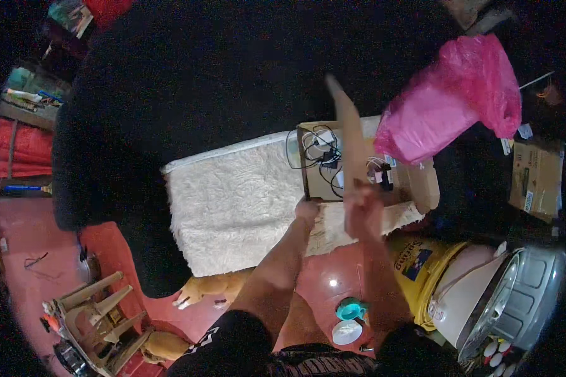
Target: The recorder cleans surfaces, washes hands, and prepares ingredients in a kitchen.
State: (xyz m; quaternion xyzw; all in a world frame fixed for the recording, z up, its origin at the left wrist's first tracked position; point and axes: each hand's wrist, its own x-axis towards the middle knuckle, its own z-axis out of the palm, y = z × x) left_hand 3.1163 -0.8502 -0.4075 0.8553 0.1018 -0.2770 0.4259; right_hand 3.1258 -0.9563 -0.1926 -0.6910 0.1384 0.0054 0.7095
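Note:
An open cardboard box point(323, 188) sits on a white furry cover point(236, 207). Inside it are tangled black and white cables point(328, 151), chargers and other small items. My left hand point(306, 208) holds the box at its near left corner. A long brown piece of cardboard point(351, 127) rises across the box, its far tip blurred. My right hand point(364, 209) is closed on the near end of that piece; whether it is a flap joined to the box, I cannot tell. A pink plastic bag point(429, 118) covers the box's far right part.
To the right stand a yellow bucket point(412, 273), a white bucket point(467, 278), a metal basin point(533, 287) and another cardboard box point(537, 179). A teal mug point(351, 309) and white bowl point(347, 332) are below. A tan dog point(207, 288) lies by a wooden frame point(101, 311).

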